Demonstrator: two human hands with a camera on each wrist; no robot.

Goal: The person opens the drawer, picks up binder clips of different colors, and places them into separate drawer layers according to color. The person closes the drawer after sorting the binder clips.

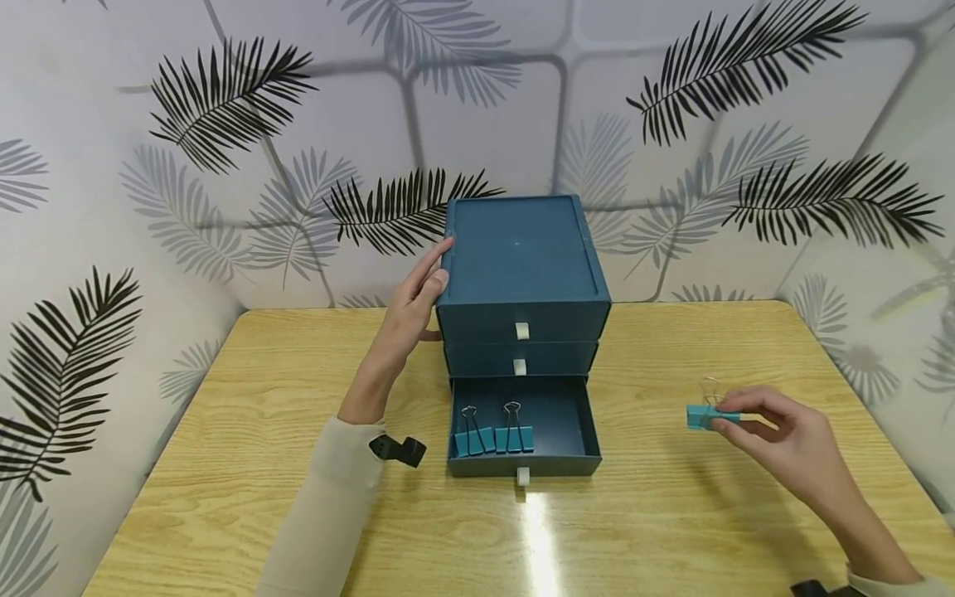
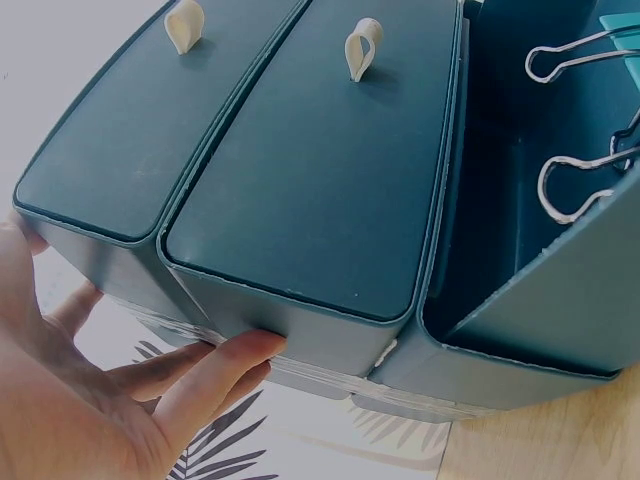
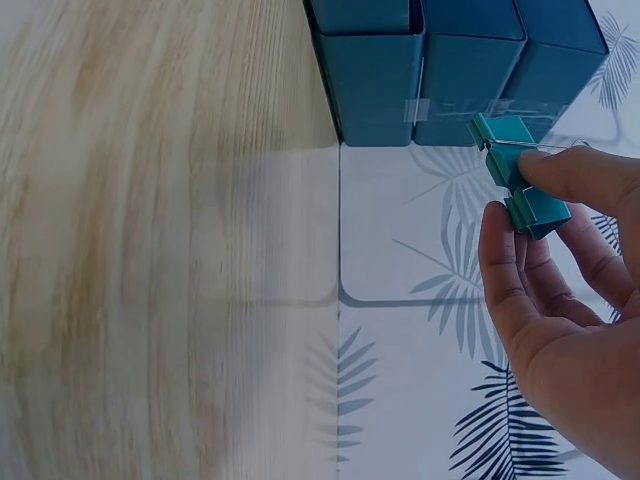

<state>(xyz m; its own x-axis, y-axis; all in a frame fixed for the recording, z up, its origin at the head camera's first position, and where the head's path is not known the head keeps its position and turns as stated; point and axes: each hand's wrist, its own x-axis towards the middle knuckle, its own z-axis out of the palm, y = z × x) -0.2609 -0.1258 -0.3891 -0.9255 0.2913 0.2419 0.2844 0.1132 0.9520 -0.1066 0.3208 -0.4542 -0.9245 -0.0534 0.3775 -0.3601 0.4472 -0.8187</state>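
A dark blue drawer unit (image 1: 522, 249) stands at the back of the table, its bottom drawer (image 1: 563, 423) pulled out. Two teal binder clips (image 1: 515, 439) lie inside that drawer, toward its left, their wire handles pointing up the view. My left hand (image 1: 409, 311) rests against the unit's left side, fingers extended along it; the left wrist view shows its fingertips (image 2: 262, 343) touching the side wall. Over the table to the right, my right hand (image 1: 783, 431) pinches another teal binder clip (image 1: 700, 416) between thumb and fingers. In the right wrist view the clip (image 3: 505, 135) is held beyond the thumb tip.
White loop pulls (image 1: 522, 331) mark the drawer fronts. A wood-grain table (image 1: 283, 398) carries the unit. Behind it rises a wall (image 1: 492, 124) with a leaf pattern. Clear tape (image 3: 455, 112) crosses the side of the unit.
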